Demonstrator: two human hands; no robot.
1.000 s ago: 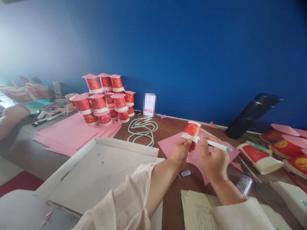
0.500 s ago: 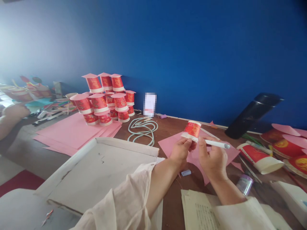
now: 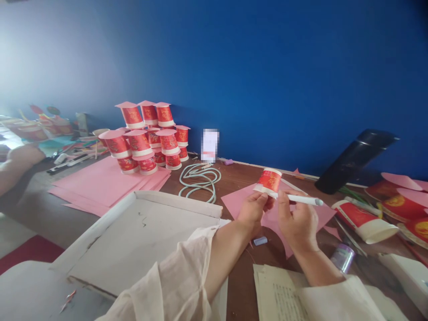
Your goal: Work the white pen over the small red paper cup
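Note:
My left hand (image 3: 253, 211) grips the white rim of a red paper cup (image 3: 269, 180), which is tilted with its base up. In my right hand (image 3: 298, 221) is a white pen (image 3: 306, 199), its back end pointing right. The pen's front end is hidden by my fingers, close to the cup's rim, and I cannot tell whether it touches. Beneath both hands lies a cut pink paper sheet (image 3: 234, 201). A small pale pen cap (image 3: 260, 240) rests on the table below my left hand.
Red paper cups with pink tops (image 3: 138, 141) stand stacked at left, by pink sheets (image 3: 85, 178). A white cardboard tray (image 3: 123, 249), coiled cable (image 3: 200, 180), black bottle (image 3: 351, 162), loose cup (image 3: 364, 221) and purple tin (image 3: 343, 257) lie around. Another person's hand (image 3: 25, 158) is far left.
The whole view has shifted very slightly. Both hands keep their hold on the cup and the pen, with almost no movement.

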